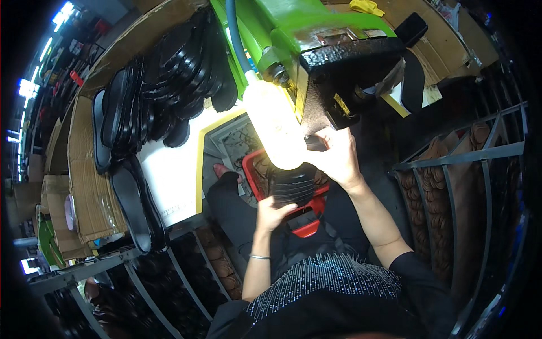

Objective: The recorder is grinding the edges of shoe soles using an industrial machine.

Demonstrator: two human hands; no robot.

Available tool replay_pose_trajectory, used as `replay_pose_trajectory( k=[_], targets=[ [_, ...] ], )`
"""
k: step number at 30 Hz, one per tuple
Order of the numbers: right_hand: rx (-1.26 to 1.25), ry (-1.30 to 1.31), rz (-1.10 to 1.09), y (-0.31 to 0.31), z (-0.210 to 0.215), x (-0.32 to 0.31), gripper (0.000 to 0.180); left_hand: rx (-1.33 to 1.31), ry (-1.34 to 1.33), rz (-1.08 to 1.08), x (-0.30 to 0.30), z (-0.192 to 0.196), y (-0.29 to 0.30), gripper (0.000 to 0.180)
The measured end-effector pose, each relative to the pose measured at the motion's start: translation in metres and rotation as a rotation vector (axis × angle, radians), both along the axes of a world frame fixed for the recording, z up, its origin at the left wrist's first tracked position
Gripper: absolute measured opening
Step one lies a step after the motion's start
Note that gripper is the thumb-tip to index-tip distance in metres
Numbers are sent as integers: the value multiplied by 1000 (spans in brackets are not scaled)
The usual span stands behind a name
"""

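Below the bright lamp (274,127), a stack of black, layered pieces that look like shoe soles (291,186) lies over a red plastic basket (307,227). My left hand (273,216) grips the near end of this stack, thumb at its edge and fingers partly hidden. My right hand (337,155) is closed just right of the lamp, close under the head of the green machine (344,28). Something dark shows between its thumb and fingers; lamp glare hides most of it.
At left, many black soles (180,68) are piled by a cardboard box (99,169) and a white, yellow-edged table (175,181). One sole (135,203) overhangs the table's front. Metal racks (460,157) with brown pieces stand at right; another rack (127,265) stands lower left.
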State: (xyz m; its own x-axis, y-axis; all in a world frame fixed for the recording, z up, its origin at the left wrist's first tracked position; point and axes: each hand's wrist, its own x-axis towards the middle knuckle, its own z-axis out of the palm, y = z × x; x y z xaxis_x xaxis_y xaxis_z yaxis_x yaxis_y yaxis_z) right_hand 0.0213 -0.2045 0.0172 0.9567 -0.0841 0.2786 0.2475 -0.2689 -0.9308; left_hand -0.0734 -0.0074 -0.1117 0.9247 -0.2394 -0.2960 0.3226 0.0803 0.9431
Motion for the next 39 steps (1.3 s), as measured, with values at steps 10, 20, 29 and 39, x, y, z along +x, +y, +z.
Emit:
replay_pose_trajectory(
  k=[10, 20, 29, 39],
  targets=[
    [-331, -155, 88, -54, 70, -42, 34, 853, -780, -66, 27, 80, -2, 50],
    [-712, -890, -641, -181, 102, -24, 29, 1907, 327, 773, -10, 123, 249, 87],
    [-652, -329, -435, -223, -44, 50, 40, 1598, -666, 817, -17, 131, 248, 39],
    [336, 227, 228, -72, -68, -93, 76, 168, -805, 455, -3, 148, 2, 50]
  ],
)
